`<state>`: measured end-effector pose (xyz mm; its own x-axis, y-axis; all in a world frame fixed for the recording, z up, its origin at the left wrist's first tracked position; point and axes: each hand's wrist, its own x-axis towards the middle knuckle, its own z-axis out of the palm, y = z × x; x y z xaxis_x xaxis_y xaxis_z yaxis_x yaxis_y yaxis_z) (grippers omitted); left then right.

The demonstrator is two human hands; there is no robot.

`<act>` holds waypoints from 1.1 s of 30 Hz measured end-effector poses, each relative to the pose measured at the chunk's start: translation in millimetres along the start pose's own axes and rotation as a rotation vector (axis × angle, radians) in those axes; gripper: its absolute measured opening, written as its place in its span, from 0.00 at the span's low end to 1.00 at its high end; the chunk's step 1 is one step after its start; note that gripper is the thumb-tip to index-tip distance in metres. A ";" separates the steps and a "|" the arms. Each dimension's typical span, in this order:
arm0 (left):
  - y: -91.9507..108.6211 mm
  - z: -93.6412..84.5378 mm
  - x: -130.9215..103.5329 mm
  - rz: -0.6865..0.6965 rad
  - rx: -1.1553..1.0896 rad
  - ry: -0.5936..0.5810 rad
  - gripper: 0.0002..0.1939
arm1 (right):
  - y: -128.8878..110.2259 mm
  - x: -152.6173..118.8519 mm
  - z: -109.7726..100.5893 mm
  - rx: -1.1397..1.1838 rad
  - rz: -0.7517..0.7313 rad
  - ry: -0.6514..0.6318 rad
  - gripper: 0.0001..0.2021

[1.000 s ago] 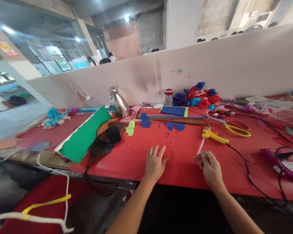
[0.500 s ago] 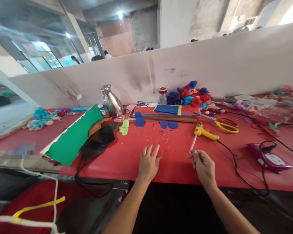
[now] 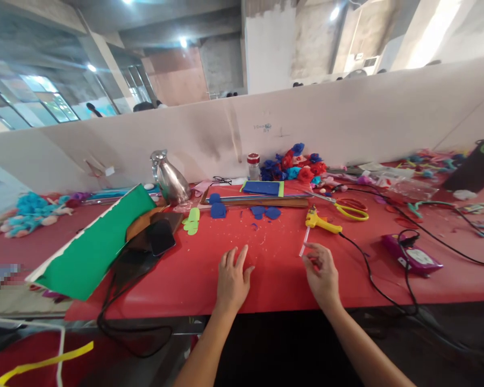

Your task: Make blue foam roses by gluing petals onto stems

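My left hand (image 3: 232, 282) rests on the red tabletop with its fingers spread and nothing in them. My right hand (image 3: 322, 277) is at the tail end of a clear glue stick (image 3: 305, 242), its fingers loosely curled and thumb apart from the index finger. I cannot tell whether a fingertip touches the stick. That stick pokes out of the back of a yellow glue gun (image 3: 322, 222), which lies on its side. Beyond my hands lie blue cut-out pieces (image 3: 218, 210) and light green cut-outs (image 3: 191, 221).
Scissors (image 3: 350, 209) lie behind the glue gun, and its black cord runs right near a purple box (image 3: 411, 255). At left are a green board (image 3: 97, 242), a phone (image 3: 161, 237) and a steel jug (image 3: 171, 180). Fabric flowers (image 3: 294, 164) and a red-lidded jar (image 3: 253, 166) stand by the partition.
The view has swung to the right, so things sit further left. My right thumb and index finger have parted slightly near the glue stick. My left hand stays spread on the table.
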<state>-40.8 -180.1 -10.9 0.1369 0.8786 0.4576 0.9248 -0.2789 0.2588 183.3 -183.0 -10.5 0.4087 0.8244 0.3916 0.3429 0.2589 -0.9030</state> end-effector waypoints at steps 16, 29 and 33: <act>3.0 14.3 88.2 0.018 -0.135 -0.147 0.15 | -9.6 114.7 91.2 -0.605 -0.184 -0.371 0.15; -2.6 62.6 148.4 -0.396 -0.910 0.038 0.22 | 30.5 140.9 110.1 -0.505 -0.038 -0.413 0.03; 2.0 54.7 147.3 -0.463 -1.140 -0.129 0.28 | 22.3 136.1 117.4 -0.102 0.046 -0.527 0.05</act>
<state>0.6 -30.1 10.5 -0.0265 0.9981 0.0553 0.0673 -0.0534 0.9963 147.2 -6.0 1.9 -0.0461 0.9813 0.1869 0.4256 0.1885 -0.8850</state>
